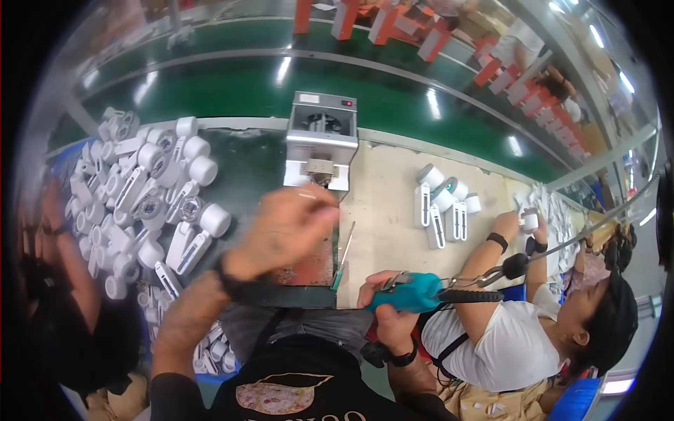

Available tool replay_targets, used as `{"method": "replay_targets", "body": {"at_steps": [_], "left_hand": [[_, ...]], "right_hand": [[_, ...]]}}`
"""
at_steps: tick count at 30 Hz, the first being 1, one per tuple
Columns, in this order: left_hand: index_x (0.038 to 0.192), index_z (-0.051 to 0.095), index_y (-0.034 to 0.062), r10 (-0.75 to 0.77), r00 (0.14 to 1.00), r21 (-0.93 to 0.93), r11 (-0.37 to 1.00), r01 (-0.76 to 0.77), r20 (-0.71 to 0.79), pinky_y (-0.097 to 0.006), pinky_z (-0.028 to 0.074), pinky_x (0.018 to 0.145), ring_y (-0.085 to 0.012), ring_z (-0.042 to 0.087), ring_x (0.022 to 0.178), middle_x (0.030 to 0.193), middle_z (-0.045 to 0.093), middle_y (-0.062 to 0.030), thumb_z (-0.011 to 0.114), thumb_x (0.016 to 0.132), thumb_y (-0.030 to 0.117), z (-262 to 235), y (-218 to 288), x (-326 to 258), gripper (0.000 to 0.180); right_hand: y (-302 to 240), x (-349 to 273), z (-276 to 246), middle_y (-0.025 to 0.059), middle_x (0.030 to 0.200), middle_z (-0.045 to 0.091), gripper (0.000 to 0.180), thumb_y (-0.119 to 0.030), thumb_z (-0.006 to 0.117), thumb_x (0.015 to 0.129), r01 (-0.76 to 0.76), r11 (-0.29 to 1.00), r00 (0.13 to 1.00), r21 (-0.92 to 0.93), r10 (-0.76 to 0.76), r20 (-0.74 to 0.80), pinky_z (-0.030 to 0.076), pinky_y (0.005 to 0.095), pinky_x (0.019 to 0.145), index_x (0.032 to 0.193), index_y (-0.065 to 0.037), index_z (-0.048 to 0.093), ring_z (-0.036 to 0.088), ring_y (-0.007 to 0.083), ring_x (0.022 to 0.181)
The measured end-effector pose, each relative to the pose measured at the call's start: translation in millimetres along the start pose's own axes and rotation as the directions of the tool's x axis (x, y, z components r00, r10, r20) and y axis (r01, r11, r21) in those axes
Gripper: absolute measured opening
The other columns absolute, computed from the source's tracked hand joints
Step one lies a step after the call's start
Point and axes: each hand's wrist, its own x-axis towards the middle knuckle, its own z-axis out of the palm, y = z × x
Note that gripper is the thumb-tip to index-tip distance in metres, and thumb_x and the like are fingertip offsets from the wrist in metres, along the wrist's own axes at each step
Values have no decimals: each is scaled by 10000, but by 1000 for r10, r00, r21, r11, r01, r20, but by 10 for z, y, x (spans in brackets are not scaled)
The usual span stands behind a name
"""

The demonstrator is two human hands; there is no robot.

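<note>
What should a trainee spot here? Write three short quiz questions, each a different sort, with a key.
1. True or false: the right hand holds a teal power tool.
2. Multiple choice: the big heap of white parts lies on the person's A) left, B) right, C) lap.
3. Fill in: the left hand is raised just in front of the small grey ____ at the back of the bench.

Key: 1 true; 2 A; 3 machine.
</note>
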Motion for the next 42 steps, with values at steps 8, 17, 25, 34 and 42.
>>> {"method": "replay_targets", "body": {"at_steps": [8, 17, 25, 34, 42], "left_hand": [[1082, 590, -2, -252, 967, 119, 962, 247, 29, -436, 487, 892, -354, 628, 956, 989, 671, -191, 650, 866, 510, 2462, -442, 1097, 559], [1014, 648, 17, -280, 957, 125, 955, 269, 79, -423, 461, 925, -351, 615, 996, 990, 690, -177, 643, 824, 445, 2284, -614, 980, 468], [1044, 690, 35, 1, 992, 61, 998, -9, 123, -394, 531, 823, -320, 654, 936, 947, 663, -129, 710, 796, 190, 809, -92, 39, 293], [1066, 672, 84, 46, 999, 303, 952, -39, -15, -406, 530, 834, -312, 641, 960, 1030, 645, -85, 758, 806, 215, 577, -372, -566, 304], [1057, 644, 98, 78, 991, 246, 964, -102, 107, -404, 463, 928, -280, 600, 1022, 1062, 614, -68, 706, 856, 327, 501, -475, -665, 311]], "right_hand": [[-166, -326, -23, 97, 770, 595, 646, -463, 786, 830, -15, 999, 999, 35, 16, -34, 486, 323, 640, 1142, 56, 561, 582, 203, 696], [-110, -311, -221, 89, 800, 604, 653, -501, 746, 853, 25, 995, 991, -99, -38, -126, 468, 307, 638, 1145, 50, 552, 585, 187, 713], [30, 185, -266, 80, 796, 584, 617, -478, 728, 877, 43, 984, 986, -173, -70, -153, 466, 333, 690, 1155, 38, 537, 590, 211, 746], [49, 435, 246, 74, 727, 537, 700, -596, 671, 874, 91, 994, 984, -54, -98, -146, 454, 312, 615, 1132, 37, 518, 556, 199, 661], [105, 805, 492, 49, 685, 499, 671, -628, 602, 903, 271, 962, 962, 38, -269, -45, 384, 294, 515, 1103, 9, 529, 483, 158, 562]]}}
